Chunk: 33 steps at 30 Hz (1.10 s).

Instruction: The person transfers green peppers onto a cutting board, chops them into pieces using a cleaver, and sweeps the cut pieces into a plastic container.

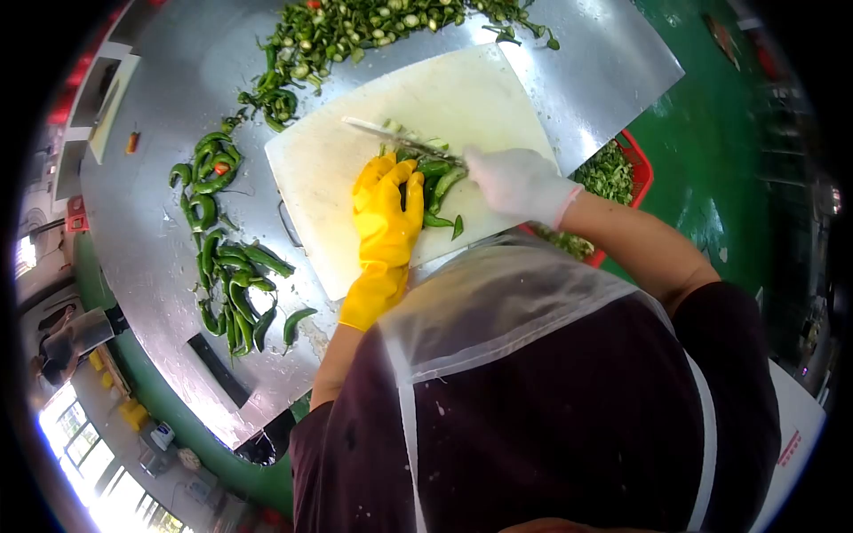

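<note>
My left hand (386,213), in a yellow rubber glove, presses its curled fingers on several green chili peppers (444,185) on the white cutting board (320,182). My right hand (522,184), in a whitish glove, is closed around the handle of a knife (369,130), most of the handle being hidden by the fingers. The blade lies across the far ends of the peppers, just beyond my left fingertips. Pale green cut pieces cling along the blade and lie beside it. Two small pepper bits rest on the board's near side.
Whole green chili peppers (233,302) lie on the metal table (133,213) to the left. A heap of chopped peppers (355,35) sits beyond the board. A red basket (643,169) of cut greens stands below the table's right edge. Another person (75,342) is at far left.
</note>
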{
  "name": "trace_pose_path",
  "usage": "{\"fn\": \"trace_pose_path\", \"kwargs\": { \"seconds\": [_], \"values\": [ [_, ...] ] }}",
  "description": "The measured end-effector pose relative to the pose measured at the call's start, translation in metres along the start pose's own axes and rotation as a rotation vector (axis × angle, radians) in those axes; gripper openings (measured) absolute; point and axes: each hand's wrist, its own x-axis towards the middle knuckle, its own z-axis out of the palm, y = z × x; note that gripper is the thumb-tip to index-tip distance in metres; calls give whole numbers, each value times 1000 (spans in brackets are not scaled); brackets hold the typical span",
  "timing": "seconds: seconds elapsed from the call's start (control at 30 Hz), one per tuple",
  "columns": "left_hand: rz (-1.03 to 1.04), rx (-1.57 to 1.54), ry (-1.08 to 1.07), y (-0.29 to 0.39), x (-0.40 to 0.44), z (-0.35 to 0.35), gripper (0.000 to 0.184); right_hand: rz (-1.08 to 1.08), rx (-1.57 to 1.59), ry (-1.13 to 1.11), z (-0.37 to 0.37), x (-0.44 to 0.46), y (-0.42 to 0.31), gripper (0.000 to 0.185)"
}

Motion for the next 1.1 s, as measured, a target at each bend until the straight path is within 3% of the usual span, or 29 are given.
{"fn": "trace_pose_path", "kwargs": {
  "seconds": [0.07,0.17,0.27,0.57,0.67,0.87,0.97,1.1],
  "values": [
    [-36,-12,29,1,-4,1,20,6,101,107,12,1,18,28],
    [-188,-62,65,13,-3,-7,23,109,47,-4,-25,-20,-9,29],
    [-204,-13,125,20,-8,-14,25,69,35,-63,-48,-42,-26,28],
    [-2,64,96,4,-6,-4,13,-24,-17,-236,-36,-7,-19,24],
    [-2,6,84,7,-2,-3,10,-6,109,-206,-14,15,-21,21],
    [-77,26,41,8,-13,-8,19,45,52,-102,2,11,-14,30],
    [-89,-76,319,7,-17,-2,18,95,103,-39,-6,0,-18,29],
    [-114,-36,328,10,-30,-6,19,29,14,-152,-46,-26,-35,27]
  ]
}}
